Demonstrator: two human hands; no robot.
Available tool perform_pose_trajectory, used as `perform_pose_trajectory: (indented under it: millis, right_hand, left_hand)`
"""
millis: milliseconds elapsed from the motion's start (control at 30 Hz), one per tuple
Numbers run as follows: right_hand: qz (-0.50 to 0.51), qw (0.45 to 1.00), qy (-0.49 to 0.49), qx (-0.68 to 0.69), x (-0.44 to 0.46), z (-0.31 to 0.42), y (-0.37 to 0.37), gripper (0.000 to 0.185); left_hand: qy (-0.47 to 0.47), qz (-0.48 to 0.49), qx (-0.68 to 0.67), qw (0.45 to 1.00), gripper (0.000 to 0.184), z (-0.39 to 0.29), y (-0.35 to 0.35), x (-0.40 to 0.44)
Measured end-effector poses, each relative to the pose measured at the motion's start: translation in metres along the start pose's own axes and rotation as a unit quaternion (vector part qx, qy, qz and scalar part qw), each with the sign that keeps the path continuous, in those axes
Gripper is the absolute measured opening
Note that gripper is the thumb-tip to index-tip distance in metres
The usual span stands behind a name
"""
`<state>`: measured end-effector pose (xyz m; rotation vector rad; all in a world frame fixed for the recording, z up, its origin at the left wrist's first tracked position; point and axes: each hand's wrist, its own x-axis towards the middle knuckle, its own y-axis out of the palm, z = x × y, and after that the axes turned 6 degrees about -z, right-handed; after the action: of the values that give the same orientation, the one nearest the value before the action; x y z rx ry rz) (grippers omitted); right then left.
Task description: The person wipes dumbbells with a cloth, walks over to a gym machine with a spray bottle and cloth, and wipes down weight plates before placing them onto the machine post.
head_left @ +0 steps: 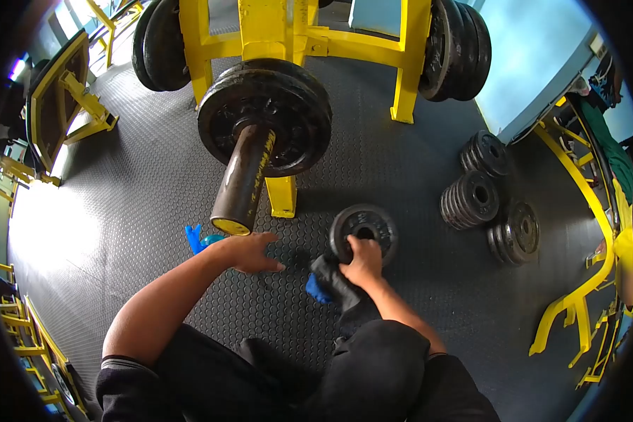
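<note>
Plates (304,130) already hung on the bar (242,184); a smaller plate (384,228) was off it, lower right, the right grip (366,263) closed at its hole. The left grip (250,253), spread and empty, was near the bar's tip; three stacks (465,200) stood farther right.

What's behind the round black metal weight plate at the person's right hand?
Beyond the far edge of the round black metal weight plate, the dark floor with round studs shows. Whatever lies directly behind it is covered; the bare right hand also hides some of its front.
</note>
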<state>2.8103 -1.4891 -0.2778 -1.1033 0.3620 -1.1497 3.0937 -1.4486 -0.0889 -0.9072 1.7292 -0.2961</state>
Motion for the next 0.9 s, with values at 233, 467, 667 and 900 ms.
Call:
perform_pose_trajectory:
  millis: [233, 467, 667, 900]
  right_hand:
    - [0.054, 0.983, -0.162, 0.070, -0.042, 0.053, -0.008, 0.067]
    - [0.119, 0.960, -0.253, 0.011, -0.095, 0.068, -0.008, 0.043]
    - [0.280, 0.887, 0.171, 0.326, -0.096, 0.034, -0.068, 0.023]
    - [-0.082, 0.730, 0.390, 0.555, -0.065, -0.005, -0.125, 0.029]
  left_hand:
    - [-0.010, -0.024, 0.085, 0.996, 0.068, 0.019, -0.009, -0.022]
    - [-0.183, 0.094, -0.076, 0.976, 0.029, 0.117, -0.028, -0.089]
    - [-0.172, -0.177, -0.005, 0.969, 0.111, 0.209, 0.080, -0.065]
    - [0.054, -0.491, -0.192, 0.848, 0.110, 0.209, 0.132, 0.033]
